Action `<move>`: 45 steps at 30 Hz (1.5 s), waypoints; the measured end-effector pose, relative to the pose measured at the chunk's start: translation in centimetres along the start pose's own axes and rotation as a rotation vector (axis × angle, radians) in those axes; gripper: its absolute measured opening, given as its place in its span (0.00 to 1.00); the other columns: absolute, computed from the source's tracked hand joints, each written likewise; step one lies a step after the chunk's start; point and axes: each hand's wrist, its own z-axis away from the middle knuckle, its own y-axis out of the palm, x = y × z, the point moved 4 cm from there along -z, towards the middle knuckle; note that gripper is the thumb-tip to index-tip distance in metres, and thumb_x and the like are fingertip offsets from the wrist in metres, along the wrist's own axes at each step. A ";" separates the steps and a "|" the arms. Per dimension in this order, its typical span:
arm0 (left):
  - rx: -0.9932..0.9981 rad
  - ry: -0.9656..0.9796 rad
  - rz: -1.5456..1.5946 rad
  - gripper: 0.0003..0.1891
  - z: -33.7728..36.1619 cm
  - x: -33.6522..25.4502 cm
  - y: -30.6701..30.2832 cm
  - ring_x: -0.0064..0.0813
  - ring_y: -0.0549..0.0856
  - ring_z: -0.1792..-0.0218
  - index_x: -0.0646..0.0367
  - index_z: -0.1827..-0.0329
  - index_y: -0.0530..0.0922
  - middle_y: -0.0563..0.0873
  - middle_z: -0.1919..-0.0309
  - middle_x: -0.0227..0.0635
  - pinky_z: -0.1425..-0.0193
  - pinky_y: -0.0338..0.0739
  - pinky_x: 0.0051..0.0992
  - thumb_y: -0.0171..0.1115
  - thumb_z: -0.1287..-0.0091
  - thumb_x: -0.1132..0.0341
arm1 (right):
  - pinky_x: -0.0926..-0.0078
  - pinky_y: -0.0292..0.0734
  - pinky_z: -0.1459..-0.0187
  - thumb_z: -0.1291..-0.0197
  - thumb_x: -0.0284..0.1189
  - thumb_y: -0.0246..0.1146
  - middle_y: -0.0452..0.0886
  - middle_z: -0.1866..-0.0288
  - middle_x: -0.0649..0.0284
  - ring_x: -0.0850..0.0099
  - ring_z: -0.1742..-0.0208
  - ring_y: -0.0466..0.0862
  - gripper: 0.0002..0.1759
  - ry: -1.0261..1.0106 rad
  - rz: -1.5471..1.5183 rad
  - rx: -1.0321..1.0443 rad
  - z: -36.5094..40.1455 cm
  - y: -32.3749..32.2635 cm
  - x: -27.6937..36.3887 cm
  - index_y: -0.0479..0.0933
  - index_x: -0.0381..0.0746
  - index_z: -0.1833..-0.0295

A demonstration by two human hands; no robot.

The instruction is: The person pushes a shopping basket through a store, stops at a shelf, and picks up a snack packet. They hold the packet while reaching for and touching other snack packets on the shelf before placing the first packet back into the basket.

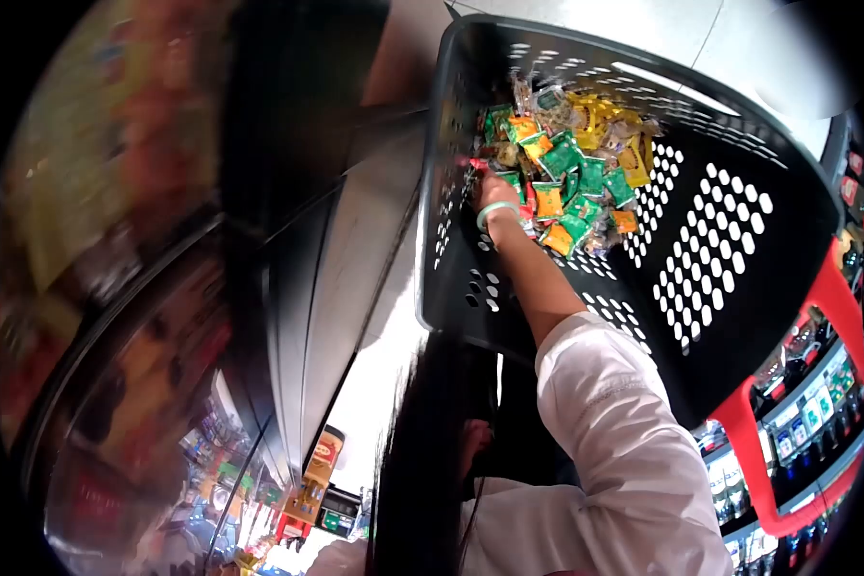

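My right hand, with a pale green band at the wrist, reaches into a black perforated basket. Its fingers are closed near the basket's side wall, at a small red thing too small to make out. Beside the hand lies a pile of small packets: green ones, orange ones, yellow ones and some clear ones. Below the basket, in dark shadow, part of my left hand shows; its fingers are hidden.
Red handles hang from the basket's right side. Shelves with bottles curve along the right edge. A dark shelf edge and a blurred goods display fill the left. Pale floor tiles show at the top.
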 end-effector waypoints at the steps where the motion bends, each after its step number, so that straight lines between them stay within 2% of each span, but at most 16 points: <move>1: 0.004 0.019 0.005 0.11 0.2 0.1 0.1 0.24 0.83 0.57 0.61 0.47 0.78 0.85 0.59 0.35 0.52 0.78 0.24 0.54 0.28 0.67 | 0.61 0.80 0.56 0.41 0.29 0.55 0.83 0.59 0.50 0.55 0.57 0.84 0.09 0.044 -0.057 -0.059 0.4 -0.7 -0.7 0.76 0.40 0.56; 4: 0.014 0.105 0.010 0.12 0.7 0.4 0.3 0.24 0.83 0.57 0.60 0.46 0.77 0.85 0.59 0.35 0.52 0.79 0.24 0.54 0.28 0.66 | 0.64 0.78 0.61 0.50 0.28 0.65 0.83 0.66 0.53 0.57 0.63 0.84 0.08 0.142 -0.400 -0.122 4.0 -5.5 -2.8 0.75 0.37 0.65; 8: -0.011 0.262 0.013 0.14 2.1 -2.6 1.1 0.24 0.81 0.54 0.60 0.43 0.75 0.83 0.56 0.35 0.50 0.78 0.25 0.55 0.28 0.65 | 0.77 0.78 0.69 0.45 0.22 0.66 0.80 0.70 0.64 0.74 0.72 0.81 0.07 0.302 -1.281 -0.011 10.9 -12.0 -3.7 0.74 0.35 0.63; 11: -0.056 0.411 0.038 0.16 3.6 -6.5 1.7 0.24 0.81 0.52 0.59 0.41 0.73 0.82 0.53 0.35 0.50 0.77 0.25 0.55 0.28 0.64 | 0.80 0.76 0.70 0.43 0.24 0.66 0.79 0.71 0.68 0.77 0.72 0.80 0.07 0.261 -1.380 0.112 18.1 -19.2 -1.1 0.74 0.38 0.61; 15: -0.134 0.566 0.137 0.19 8.2 -12.9 2.0 0.25 0.79 0.49 0.59 0.39 0.71 0.80 0.49 0.36 0.49 0.77 0.25 0.56 0.29 0.62 | 0.84 0.76 0.69 0.42 0.25 0.66 0.77 0.73 0.74 0.83 0.73 0.77 0.06 0.063 -1.391 0.227 27.7 -26.9 3.7 0.75 0.41 0.62; 17: -0.016 0.608 0.384 0.23 11.7 -16.0 2.0 0.25 0.76 0.45 0.60 0.35 0.67 0.76 0.43 0.36 0.46 0.75 0.26 0.58 0.30 0.61 | 0.83 0.76 0.70 0.42 0.24 0.66 0.81 0.70 0.68 0.81 0.73 0.79 0.08 -0.058 -1.413 0.258 31.7 -29.6 6.1 0.74 0.38 0.59; 19: -0.036 0.713 0.454 0.23 14.3 -18.4 1.6 0.23 0.79 0.50 0.62 0.37 0.68 0.80 0.50 0.34 0.46 0.74 0.25 0.60 0.31 0.62 | 0.83 0.76 0.69 0.41 0.23 0.66 0.81 0.69 0.68 0.81 0.71 0.79 0.08 -0.176 -1.391 0.283 35.2 -31.7 8.5 0.74 0.37 0.58; 21: 0.170 0.860 0.641 0.19 16.8 -20.3 1.7 0.21 0.80 0.53 0.61 0.39 0.70 0.81 0.51 0.31 0.47 0.75 0.22 0.60 0.31 0.67 | 0.83 0.76 0.68 0.41 0.22 0.65 0.81 0.67 0.68 0.82 0.69 0.79 0.09 -0.337 -1.372 0.325 37.7 -32.4 10.0 0.74 0.37 0.56; 23: 0.111 0.870 0.703 0.11 18.3 -20.8 1.0 0.17 0.83 0.59 0.61 0.49 0.79 0.85 0.58 0.28 0.52 0.78 0.20 0.61 0.32 0.70 | 0.84 0.75 0.69 0.39 0.23 0.64 0.80 0.68 0.68 0.82 0.69 0.79 0.07 -0.443 -1.256 0.354 39.1 -33.2 11.3 0.74 0.37 0.56; 25: 0.106 0.903 0.653 0.11 20.5 -21.3 -0.4 0.17 0.83 0.59 0.61 0.50 0.80 0.85 0.59 0.28 0.52 0.78 0.20 0.61 0.33 0.70 | 0.88 0.71 0.72 0.36 0.27 0.62 0.77 0.70 0.71 0.85 0.72 0.77 0.06 -0.460 -1.092 0.363 41.2 -36.3 13.7 0.74 0.38 0.56; 28: 0.097 0.949 0.481 0.12 23.5 -21.4 -1.9 0.15 0.82 0.60 0.61 0.48 0.80 0.85 0.59 0.28 0.53 0.78 0.19 0.61 0.33 0.70 | 0.90 0.68 0.71 0.38 0.25 0.63 0.77 0.68 0.71 0.87 0.70 0.75 0.09 -0.690 -0.986 0.368 41.9 -39.7 16.5 0.74 0.37 0.53; 31: 0.214 0.998 0.414 0.13 26.8 -21.4 -2.5 0.15 0.82 0.62 0.62 0.49 0.80 0.85 0.61 0.27 0.55 0.78 0.19 0.63 0.35 0.69 | 0.88 0.71 0.68 0.40 0.25 0.65 0.78 0.67 0.72 0.87 0.69 0.75 0.11 -0.901 -0.701 0.446 43.9 -42.0 19.7 0.75 0.36 0.53; 33: 0.163 1.022 0.299 0.11 28.1 -21.1 -3.5 0.14 0.81 0.66 0.62 0.53 0.81 0.85 0.65 0.26 0.59 0.77 0.18 0.64 0.36 0.68 | 0.87 0.72 0.67 0.41 0.26 0.66 0.79 0.66 0.73 0.87 0.68 0.77 0.12 -0.980 -0.603 0.512 45.2 -42.8 21.4 0.75 0.36 0.53; 36: 0.045 1.135 0.208 0.09 30.0 -21.2 -4.9 0.13 0.79 0.70 0.62 0.58 0.82 0.84 0.70 0.24 0.64 0.74 0.16 0.66 0.36 0.66 | 0.87 0.72 0.69 0.40 0.27 0.65 0.80 0.68 0.71 0.86 0.70 0.77 0.10 -0.981 -0.598 0.497 46.7 -43.7 23.1 0.75 0.35 0.56; 41: 0.002 1.128 0.500 0.09 33.1 -20.9 -6.1 0.13 0.79 0.74 0.63 0.63 0.81 0.83 0.73 0.26 0.69 0.73 0.16 0.64 0.34 0.65 | 0.87 0.71 0.73 0.36 0.29 0.62 0.80 0.70 0.70 0.86 0.74 0.76 0.08 -0.856 -0.798 0.520 48.5 -44.0 25.2 0.74 0.36 0.58; 45: -0.068 1.189 0.408 0.10 36.2 -21.0 -6.5 0.12 0.78 0.78 0.63 0.64 0.81 0.82 0.78 0.27 0.76 0.72 0.15 0.64 0.34 0.64 | 0.89 0.70 0.75 0.36 0.30 0.62 0.79 0.70 0.71 0.86 0.76 0.75 0.10 -0.889 -0.678 0.551 50.6 -45.8 27.4 0.75 0.35 0.55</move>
